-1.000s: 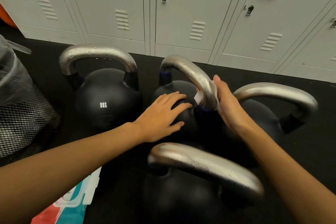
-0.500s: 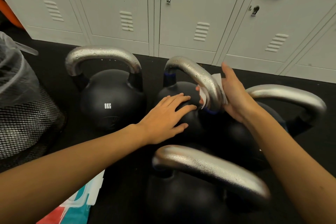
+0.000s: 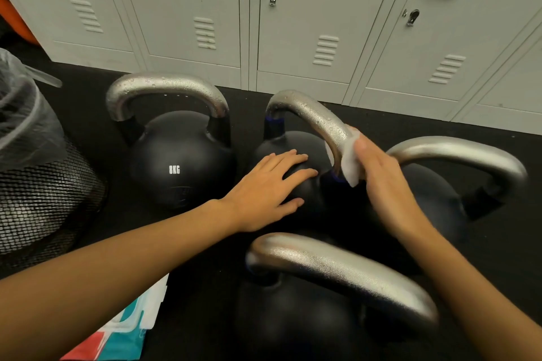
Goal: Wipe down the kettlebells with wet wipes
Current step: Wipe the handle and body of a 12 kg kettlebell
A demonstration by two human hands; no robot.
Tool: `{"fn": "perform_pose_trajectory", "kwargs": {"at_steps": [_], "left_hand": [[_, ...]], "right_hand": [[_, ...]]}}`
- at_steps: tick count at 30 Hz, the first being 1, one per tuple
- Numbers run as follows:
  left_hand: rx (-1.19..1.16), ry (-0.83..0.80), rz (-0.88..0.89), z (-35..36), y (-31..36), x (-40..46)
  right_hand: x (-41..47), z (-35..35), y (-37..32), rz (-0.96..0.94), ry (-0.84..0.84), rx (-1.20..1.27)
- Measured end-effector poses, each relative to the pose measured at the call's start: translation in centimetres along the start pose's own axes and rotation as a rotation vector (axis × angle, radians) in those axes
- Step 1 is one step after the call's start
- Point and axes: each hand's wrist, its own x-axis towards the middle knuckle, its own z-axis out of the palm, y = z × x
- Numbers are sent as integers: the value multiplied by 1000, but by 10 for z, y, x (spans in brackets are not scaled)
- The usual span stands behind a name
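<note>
Kettlebells, four of them, stand close together on the black floor point(image 3: 410, 126) before the grey lockers point(image 3: 322, 23); each is a matte black ball under a thick silver handle speckled with droplets. We see "8KG" in white on the left kettlebell point(image 3: 181, 164). On the middle kettlebell point(image 3: 293, 143), whose handle posts carry blue bands, the left hand point(image 3: 269, 187) rests flat with fingers spread over the ball, holding nothing. The right hand point(image 3: 378, 176) presses a white wet wipe point(image 3: 349, 161) against the near leg of that handle, fingers folded round it. A third kettlebell point(image 3: 440, 190) stands just right, a fourth kettlebell point(image 3: 293, 316) nearest us. A mesh bin point(image 3: 44, 193) lined with plastic stands at the floor's left edge, a wipes pack point(image 3: 132, 328) beside it.
</note>
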Motion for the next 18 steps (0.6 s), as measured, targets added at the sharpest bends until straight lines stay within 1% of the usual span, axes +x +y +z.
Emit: {"fn": "perform_pose_trajectory", "kwargs": {"at_steps": [2,5,9,12,15,18], "left_hand": [[3,9,3,1,0,0],[9,7,0,1,-1,0],[20,17,1,3,0,0],[19,15,0,3,-1,0],[17,11,7,2,-1,-1],[19,7,9,1,0,-1]], "right_hand": [[-16,-1,12,-148,-9,-164],[-22,0,24,-277,20,-306],[-6,8,6,-417,43,-463],[8,7,-11,-341,29,-471],[13,5,-14,-208,27,-368],[5,5,-6,-141,45,-278]]}}
